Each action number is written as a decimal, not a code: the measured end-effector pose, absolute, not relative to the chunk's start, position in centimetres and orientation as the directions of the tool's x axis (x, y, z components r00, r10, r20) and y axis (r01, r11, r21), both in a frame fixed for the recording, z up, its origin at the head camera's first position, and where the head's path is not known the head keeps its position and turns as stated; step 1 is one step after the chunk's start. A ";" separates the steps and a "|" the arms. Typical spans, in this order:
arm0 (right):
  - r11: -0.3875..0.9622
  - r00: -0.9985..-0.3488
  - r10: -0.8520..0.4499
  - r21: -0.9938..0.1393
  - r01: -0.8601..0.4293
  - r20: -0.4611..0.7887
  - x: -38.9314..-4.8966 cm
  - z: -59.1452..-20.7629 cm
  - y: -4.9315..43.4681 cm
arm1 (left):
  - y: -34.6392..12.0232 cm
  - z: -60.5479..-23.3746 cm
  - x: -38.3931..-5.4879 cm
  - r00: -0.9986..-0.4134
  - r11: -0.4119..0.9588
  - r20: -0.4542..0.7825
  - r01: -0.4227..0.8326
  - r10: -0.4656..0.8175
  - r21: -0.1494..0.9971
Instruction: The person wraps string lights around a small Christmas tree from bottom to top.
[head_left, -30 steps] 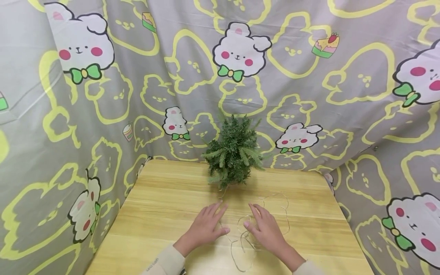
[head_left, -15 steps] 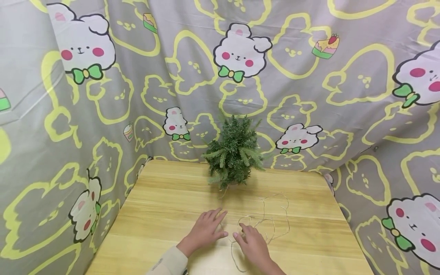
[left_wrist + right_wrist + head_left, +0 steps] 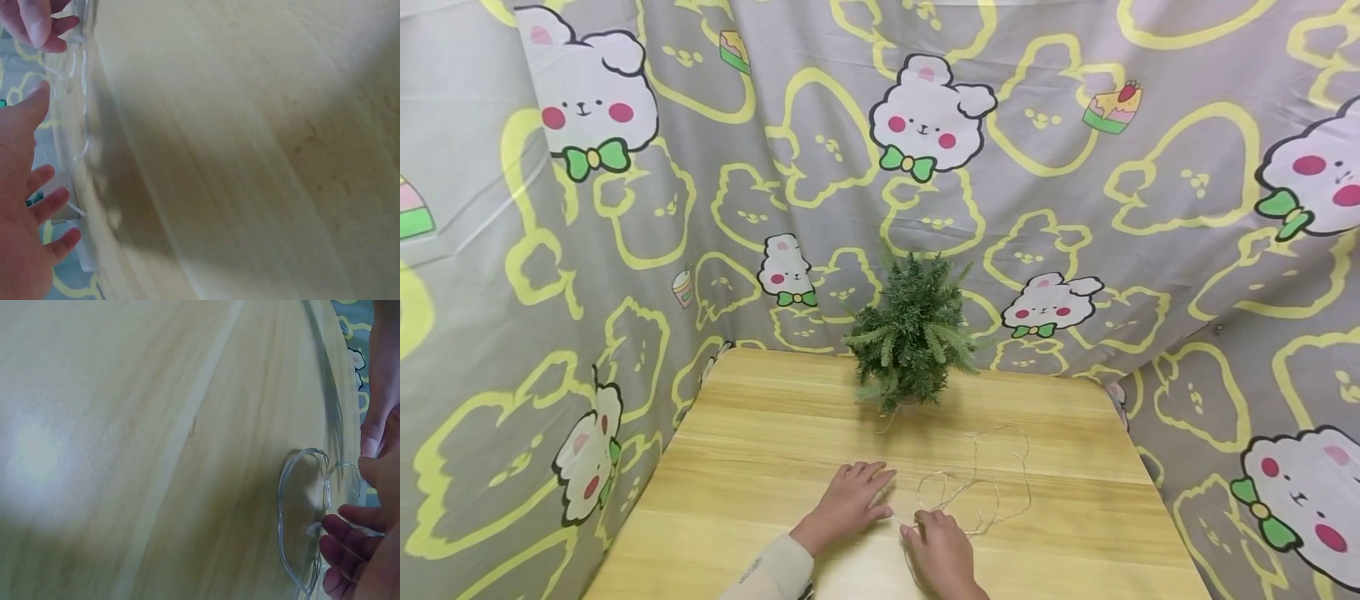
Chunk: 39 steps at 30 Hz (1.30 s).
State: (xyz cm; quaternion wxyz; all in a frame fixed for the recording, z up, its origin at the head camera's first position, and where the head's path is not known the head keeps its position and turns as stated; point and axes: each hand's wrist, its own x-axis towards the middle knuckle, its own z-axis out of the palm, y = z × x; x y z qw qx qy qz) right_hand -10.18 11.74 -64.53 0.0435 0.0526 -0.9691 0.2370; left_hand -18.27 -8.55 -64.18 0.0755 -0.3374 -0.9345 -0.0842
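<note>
Head view: thin, pale, looped string of wire on the light wood-grain table, most loops just beyond and to the right of the right hand; overall slant runs far right to near left, one strand crossing to the left hand. Right hand clearly nearer the loops, fingers bent at the strand; pinch or mere touch, can't tell. Left hand has fingers near straight, slightly spread, no hold showing. Bushy dark-green artificial tree stands upright straight ahead, beyond both hands, well apart; short pale strand at its base. Key relation, as judged: wire sits between right hand and tree, offset right. Left wrist view: left fingers spread beside a pale, box-shaped object, partly covered, not visibly gripped; wire spans from near it toward the right hand. Right wrist view: thumb and index apart, other fingers loosely curled, wire loop right at the fingertips; grip unclear.
</note>
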 end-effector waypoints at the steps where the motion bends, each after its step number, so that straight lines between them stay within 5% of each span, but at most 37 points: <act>1: 0.889 -0.991 -0.078 -0.443 -0.119 0.111 -10.3 -64.7 11.7 | -8.6 -64.3 -18.3 -0.755 0.753 0.209 0.649 0.621 0.105; 20: 0.917 -0.981 -0.081 -0.373 -0.143 0.178 -10.5 -65.5 11.3 | -8.1 -65.1 -17.8 -0.704 0.698 0.263 0.703 0.659 0.134; 27: 0.841 -0.980 -0.106 -0.510 -0.178 0.168 -10.9 -63.7 11.6 | -7.8 -65.3 -17.8 -0.682 0.686 0.365 0.714 0.634 0.140; 39: 0.645 -0.989 -0.123 -0.751 -0.140 0.078 -11.2 -61.1 12.0 | -7.3 -64.5 -18.7 -0.525 0.595 0.583 0.799 0.620 0.088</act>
